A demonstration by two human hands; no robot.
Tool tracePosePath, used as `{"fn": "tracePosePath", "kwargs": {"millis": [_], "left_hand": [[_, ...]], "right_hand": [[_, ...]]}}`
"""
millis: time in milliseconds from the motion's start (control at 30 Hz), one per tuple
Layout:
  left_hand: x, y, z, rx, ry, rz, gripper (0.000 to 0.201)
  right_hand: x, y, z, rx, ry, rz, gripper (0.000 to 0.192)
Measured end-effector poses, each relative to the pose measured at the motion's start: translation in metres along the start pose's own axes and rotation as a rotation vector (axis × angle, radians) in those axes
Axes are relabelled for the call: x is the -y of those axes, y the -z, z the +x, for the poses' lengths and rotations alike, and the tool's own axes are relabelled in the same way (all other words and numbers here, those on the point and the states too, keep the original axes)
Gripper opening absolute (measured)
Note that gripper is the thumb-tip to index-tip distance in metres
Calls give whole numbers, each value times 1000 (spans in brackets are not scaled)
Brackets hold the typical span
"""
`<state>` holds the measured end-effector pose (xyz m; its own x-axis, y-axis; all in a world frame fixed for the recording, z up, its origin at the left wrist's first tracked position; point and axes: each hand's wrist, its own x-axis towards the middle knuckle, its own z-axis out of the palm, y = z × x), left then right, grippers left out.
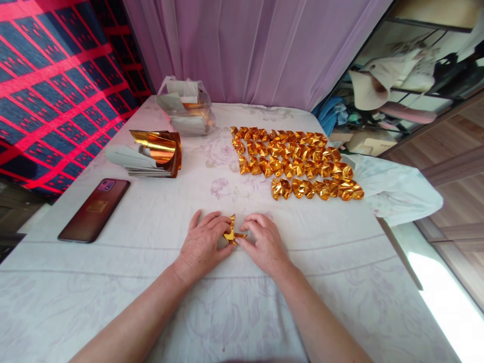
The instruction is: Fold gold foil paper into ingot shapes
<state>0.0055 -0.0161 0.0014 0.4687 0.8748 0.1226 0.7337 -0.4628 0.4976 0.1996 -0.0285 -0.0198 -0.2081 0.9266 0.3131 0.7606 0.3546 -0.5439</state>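
Between my hands, low over the cloth-covered table [159, 297], is a small folded piece of gold foil paper [230, 235] with pointed ends. My left hand [206, 237] grips it from the left, the thumb below and the fingers at its upper side. On the other side, my right hand [262, 239] pinches its right point between thumb and fingers. Behind my right hand, several crumpled-looking folded gold foil pieces [295, 166] lie in rows. A fanned stack of foil paper sheets [141, 164], grey on one face and gold on the other, sits further to the left.
A dark phone [94, 210] lies face down at the left. Toward the back stands a clear plastic bag [189, 108] with more paper sheets. A purple curtain [242, 50] hangs behind the table, and a shelf with caps [372, 83] is at the right.
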Motion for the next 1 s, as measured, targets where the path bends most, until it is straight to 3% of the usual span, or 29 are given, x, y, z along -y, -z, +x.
{"fn": "tracePosePath", "kwargs": {"millis": [233,467,600,800,1000], "left_hand": [[1,-2,-1,-16,-15,7,18],[0,0,0,0,-7,8,20],[1,0,0,15,-5,-5,20],[7,1,-1,43,-32,-37,18],[11,5,-1,118,-41,-101,42]], "right_hand": [[-5,1,1,26,-15,67,13],[-9,2,2,34,9,82,21],[-12,2,0,-43,39,130,33],[-12,8,-3,-219,13,209,28],[-17,4,-2,-261,18,98,28]]}}
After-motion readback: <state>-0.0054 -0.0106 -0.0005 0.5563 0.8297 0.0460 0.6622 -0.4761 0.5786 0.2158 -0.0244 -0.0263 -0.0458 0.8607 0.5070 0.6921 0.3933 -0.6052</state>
